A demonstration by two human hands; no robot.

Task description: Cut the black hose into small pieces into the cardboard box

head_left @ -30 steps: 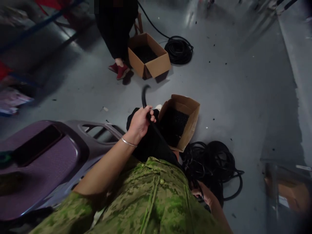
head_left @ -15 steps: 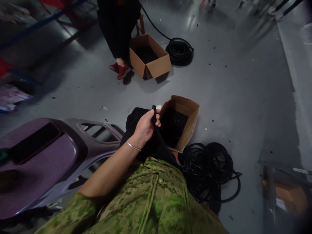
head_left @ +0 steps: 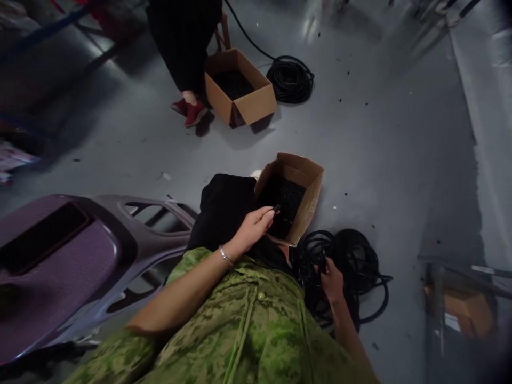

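My left hand (head_left: 256,226), with a silver bracelet on its wrist, pinches the end of a small black piece (head_left: 276,208) over the near edge of an open cardboard box (head_left: 311,205). Small black pieces (head_left: 291,197) lie inside this box, beside my knee. Lower right, my right hand (head_left: 331,277) has its fingers closed round a dark object (head_left: 323,263) that blends into the black tubing behind it. Coils of black tubing (head_left: 362,256) lie on the floor under and beyond that hand.
Ahead, a person in dark trousers and red shoes (head_left: 195,113) sits by another open box (head_left: 256,105) and a black coil (head_left: 291,80). A purple chair (head_left: 100,245) holding a phone (head_left: 44,237) stands at left. Another carton (head_left: 466,309) is lower right.
My left hand has moved right and down to the box edge, and the long black strip it held no longer shows there. My right hand has come into view over the coils.
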